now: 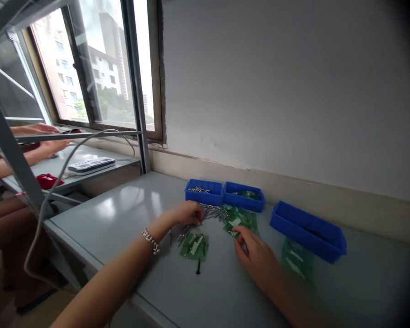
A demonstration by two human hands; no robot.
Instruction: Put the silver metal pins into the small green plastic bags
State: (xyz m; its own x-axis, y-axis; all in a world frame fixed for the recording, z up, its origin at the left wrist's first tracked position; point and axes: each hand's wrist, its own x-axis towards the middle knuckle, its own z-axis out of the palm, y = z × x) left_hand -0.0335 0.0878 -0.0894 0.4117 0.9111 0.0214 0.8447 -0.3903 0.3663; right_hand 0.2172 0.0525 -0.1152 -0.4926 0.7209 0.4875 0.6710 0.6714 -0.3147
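The left hand (pixel 187 213) pinches at the loose metal pins (pixel 213 212) on the counter (pixel 123 214); its grip seems clenched on one. The right hand (pixel 256 255) lies flat, grip released, on a green bag (pixel 241 219). Lifting a single pin cleanly likely works best.

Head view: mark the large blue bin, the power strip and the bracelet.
large blue bin (pixel 323 228): head view, on its near long wall.
power strip (pixel 91 165): head view, on the middle of its white top face.
bracelet (pixel 151 240): head view, on the beads across the left wrist.

Three blue plastic bins (pixel 243 197) line the wall behind a heap of small metal pins (pixel 214 212); green plastic bags (pixel 194 247) lie in front on the grey tabletop (pixel 123 214).
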